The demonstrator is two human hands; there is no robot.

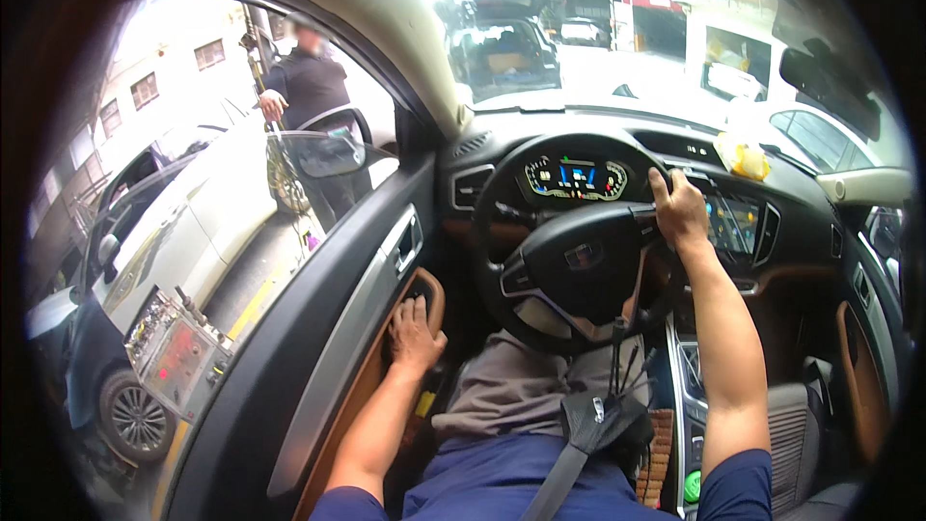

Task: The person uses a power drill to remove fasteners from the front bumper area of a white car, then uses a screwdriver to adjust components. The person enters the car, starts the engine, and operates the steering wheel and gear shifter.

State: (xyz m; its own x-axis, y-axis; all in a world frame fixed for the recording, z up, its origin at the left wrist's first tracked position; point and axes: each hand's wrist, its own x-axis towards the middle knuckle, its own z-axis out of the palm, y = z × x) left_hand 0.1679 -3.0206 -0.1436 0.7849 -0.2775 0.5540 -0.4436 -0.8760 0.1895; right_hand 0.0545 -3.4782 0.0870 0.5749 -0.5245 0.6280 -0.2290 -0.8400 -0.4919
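Note:
My right hand (681, 210) is wrapped round the upper right rim of a black steering wheel (579, 275), the arm stretched forward. My left hand (415, 336) lies on the driver's door armrest (434, 301), its fingers spread over the switch area, which they mostly hide. Above that hand, a silver inner door handle (406, 242) is set into the door. The door's window glass (220, 183) stands partway down, its top edge showing. Behind the wheel, the instrument display (577, 178) is lit.
A black pouch (600, 425) with cables and a grey strap (558, 484) lies at my lap. A centre screen (733, 224) is on the right. Outside stand a person (323, 87), a metal equipment box (178, 352) and a white car (183, 241); ahead is a dark vehicle (506, 48) with its tailgate raised.

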